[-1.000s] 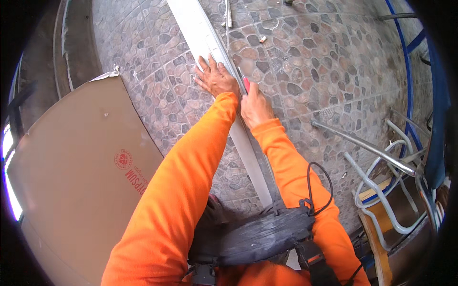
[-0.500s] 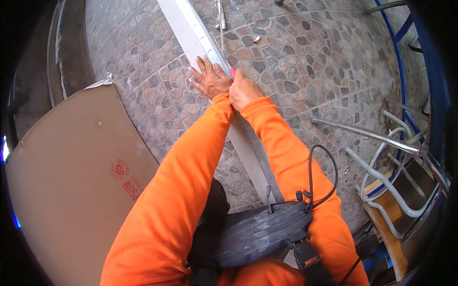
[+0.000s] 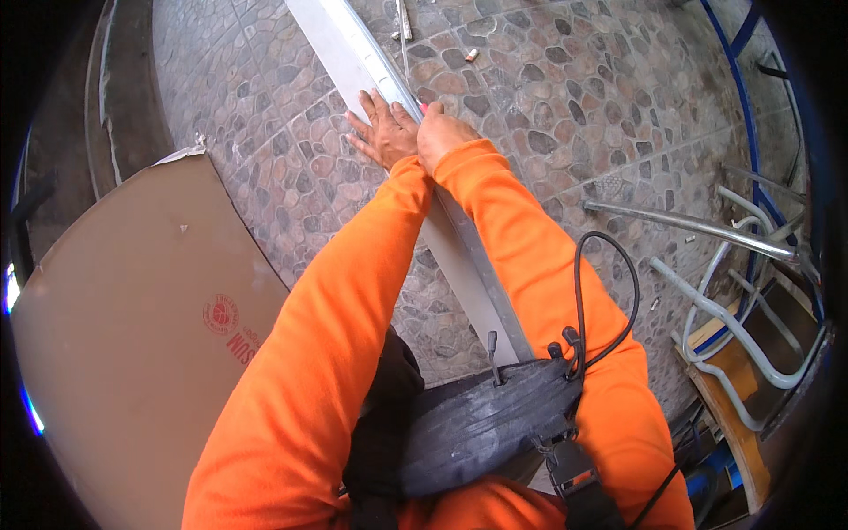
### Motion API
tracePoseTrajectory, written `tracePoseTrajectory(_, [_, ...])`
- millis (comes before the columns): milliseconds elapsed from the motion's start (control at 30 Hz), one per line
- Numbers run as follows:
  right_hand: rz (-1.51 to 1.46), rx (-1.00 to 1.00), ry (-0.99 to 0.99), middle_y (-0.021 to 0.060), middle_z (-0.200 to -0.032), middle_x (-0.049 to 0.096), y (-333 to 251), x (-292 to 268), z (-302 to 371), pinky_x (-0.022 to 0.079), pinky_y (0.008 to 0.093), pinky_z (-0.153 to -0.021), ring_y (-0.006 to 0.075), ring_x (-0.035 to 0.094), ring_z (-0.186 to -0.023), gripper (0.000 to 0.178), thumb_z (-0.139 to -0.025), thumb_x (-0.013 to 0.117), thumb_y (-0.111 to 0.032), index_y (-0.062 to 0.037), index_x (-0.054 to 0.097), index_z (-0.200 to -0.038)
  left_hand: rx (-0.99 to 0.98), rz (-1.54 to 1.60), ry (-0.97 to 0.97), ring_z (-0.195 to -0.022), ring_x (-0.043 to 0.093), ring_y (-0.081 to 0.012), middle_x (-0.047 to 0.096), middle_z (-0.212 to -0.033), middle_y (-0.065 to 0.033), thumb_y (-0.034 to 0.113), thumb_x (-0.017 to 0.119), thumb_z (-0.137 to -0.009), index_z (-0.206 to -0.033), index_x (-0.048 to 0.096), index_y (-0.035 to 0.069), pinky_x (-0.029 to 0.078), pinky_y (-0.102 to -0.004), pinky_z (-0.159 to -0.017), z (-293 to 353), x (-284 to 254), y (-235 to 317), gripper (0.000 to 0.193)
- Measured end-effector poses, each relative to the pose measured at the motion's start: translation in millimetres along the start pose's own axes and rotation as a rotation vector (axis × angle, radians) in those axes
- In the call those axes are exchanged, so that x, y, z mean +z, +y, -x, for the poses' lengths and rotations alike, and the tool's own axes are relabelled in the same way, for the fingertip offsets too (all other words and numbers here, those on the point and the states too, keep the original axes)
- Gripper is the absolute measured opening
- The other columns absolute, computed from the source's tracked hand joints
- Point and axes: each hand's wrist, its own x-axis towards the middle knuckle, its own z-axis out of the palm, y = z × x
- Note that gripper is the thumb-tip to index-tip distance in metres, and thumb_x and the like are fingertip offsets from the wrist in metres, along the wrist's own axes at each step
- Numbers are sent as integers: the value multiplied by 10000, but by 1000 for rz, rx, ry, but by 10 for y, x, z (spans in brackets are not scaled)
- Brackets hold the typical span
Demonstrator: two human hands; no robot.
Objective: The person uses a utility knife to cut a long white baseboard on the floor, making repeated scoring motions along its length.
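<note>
Shifted toward twelve o'clock since earlier, the right hand (image 3: 443,134) grips a red-handled tool (image 3: 423,108) beside the left hand (image 3: 386,132), flat and fingers spread across the metal strip (image 3: 374,55) and pale board (image 3: 466,283) running from eleven to five o'clock

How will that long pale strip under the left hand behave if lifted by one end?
The pale strip would probably flex, maybe snap: it's long, narrow and flat. It seems unlikely to roll, lying flat on the stone-patterned floor. The metal profile along it might slide off, though I can't tell whether they're joined.
</note>
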Motion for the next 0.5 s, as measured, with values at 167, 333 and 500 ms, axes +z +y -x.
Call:
tracePoseTrajectory(167, [-5,30,49,308,-1036,621,289,173,218,482,518,-845,462,607,-983,373,-877,508,-161,34,423,-1183,9,-35,16,-1444,139,-334,333,-1520,-29,319,400,-963,-1416,428,133,22,-511,-1164,58,-20,48,489])
tracePoseTrajectory(333, [-80,-136,390,209,-1020,624,899,768,874,514,489,-735,403,638,-881,408,-847,579,-168,-51,440,-1213,28,-42,8,-1451,115,-320,304,-1535,-8,318,374,-975,-1437,393,138,29,-495,-1167,-2,-69,51,496])
tracePoseTrajectory(500, [84,-207,652,119,-919,578,1199,1065,1214,543,439,-612,318,658,-749,336,-855,559,-138,-94,464,-1174,62,-29,-89,-1451,114,-313,288,-1540,-19,326,341,-985,-1449,365,114,33,-445,-1179,36,-115,30,511])
